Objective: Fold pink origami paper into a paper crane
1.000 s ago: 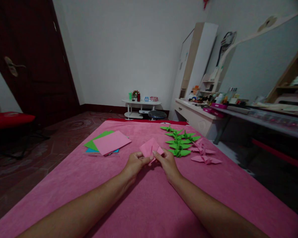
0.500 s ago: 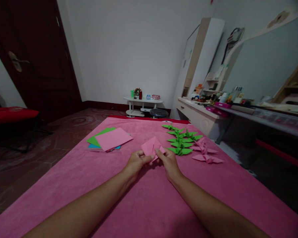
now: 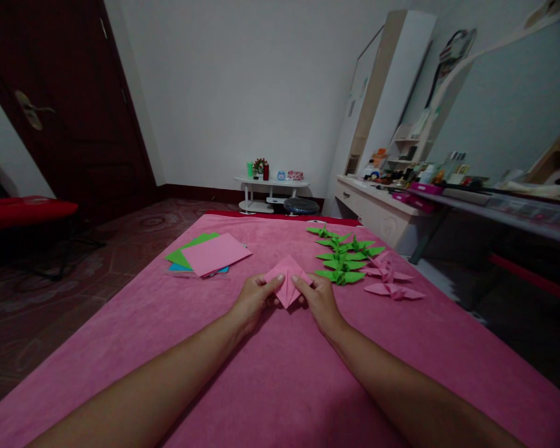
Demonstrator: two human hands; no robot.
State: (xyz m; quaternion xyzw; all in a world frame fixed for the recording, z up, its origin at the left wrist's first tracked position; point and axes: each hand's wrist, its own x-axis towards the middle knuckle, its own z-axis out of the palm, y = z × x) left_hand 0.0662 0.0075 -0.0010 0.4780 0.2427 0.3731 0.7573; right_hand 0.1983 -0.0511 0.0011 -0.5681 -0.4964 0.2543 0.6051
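Nearest, over the pink cloth [image 3: 280,373], the left hand [image 3: 253,300] and right hand [image 3: 322,302] stand close together, both clamped on one folded paper [image 3: 288,264], thumbs on top at either side of its middle line, fingers partly hidden beneath. The paper lies between them as a pink diamond, one corner pointing nearest. To fold it well, I would keep its edges meeting along the middle line without overlapping, hold the near corner sharp, and run each crease firmly between thumb and finger, since the soft-looking cloth probably gives poor backing. Even pressure from both thumbs should stop the layers sliding. Beyond, to the right, sit pink birds [image 3: 394,291], then green birds [image 3: 340,275] in a cluster. To the left lie sheets [image 3: 217,254], pink uppermost, green and blue showing under. Farther off is a white stand [image 3: 271,182].
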